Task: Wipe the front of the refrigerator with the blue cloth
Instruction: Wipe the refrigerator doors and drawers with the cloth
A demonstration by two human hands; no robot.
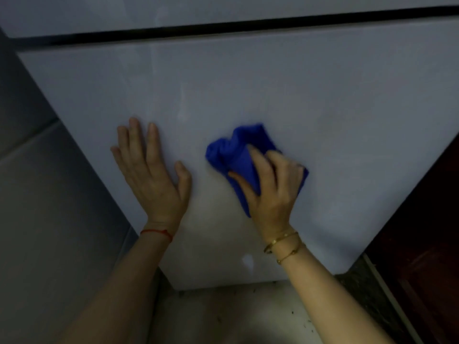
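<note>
**Both hands on the lower refrigerator door**

Nearest to us are our two bare forearms, reaching up from the bottom edge toward the pale grey, smooth-fronted refrigerator door. Going from the left: a grey tiled wall runs alongside the refrigerator. Next comes our left hand, with a thin red string bracelet at the wrist. We have it spread wide and flat, palm against the door, fingers pointing upward and thumb out to the right; it holds nothing.

Just to the right, apart from the left thumb, lies the deep blue, soft bunched cloth. It is crumpled into thick folds rather than laid flat, and it presses against the lower door panel, roughly at mid-width. Faint pale streaks show on the door above it.

Our right hand lies over the lower right part of the cloth, fingers curled down over it and thumb tucked along its left side, so we grip it against the door. Blue folds stick out above and left of the fingers. Two thin gold bangles circle this wrist.

A dark horizontal gap crosses above, dividing this panel from the one higher up. At far right stands a dark reddish-brown wooden panel, and beneath the door we see a speckled light floor.
</note>
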